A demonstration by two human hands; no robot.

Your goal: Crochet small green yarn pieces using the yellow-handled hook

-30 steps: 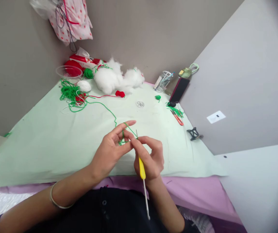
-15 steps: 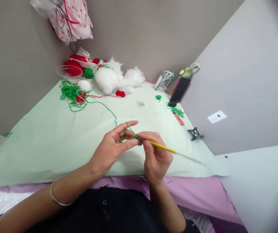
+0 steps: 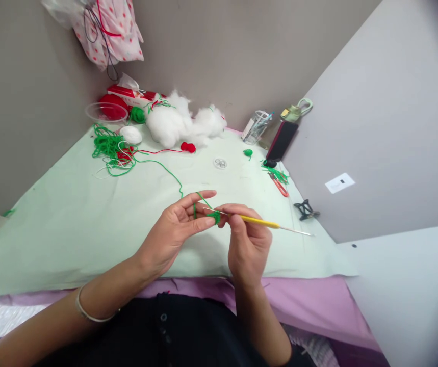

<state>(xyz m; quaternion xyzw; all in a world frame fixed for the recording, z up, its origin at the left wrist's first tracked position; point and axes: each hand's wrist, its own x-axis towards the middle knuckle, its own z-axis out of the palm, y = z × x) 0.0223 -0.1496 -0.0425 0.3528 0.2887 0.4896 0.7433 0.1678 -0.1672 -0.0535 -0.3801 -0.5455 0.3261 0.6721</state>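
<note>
My left hand point(image 3: 171, 229) pinches the small green crochet piece point(image 3: 214, 217) between thumb and fingers, index finger stretched out with green yarn point(image 3: 167, 169) over it. My right hand point(image 3: 249, 250) is closed around the yellow-handled crochet hook point(image 3: 260, 220). A second ago the hook pointed down at my shirt; now it lies almost level, over the desk point(image 3: 100, 239), near its front edge.

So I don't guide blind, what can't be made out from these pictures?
- Head view: stitches of the green yarn work, too small and partly behind the left hand.
- Head view: the gripped stretch of the yellow-handled hook, hidden by the right hand.
- Head view: top of the polka-dot cloth, cut off by the upper edge.
</note>
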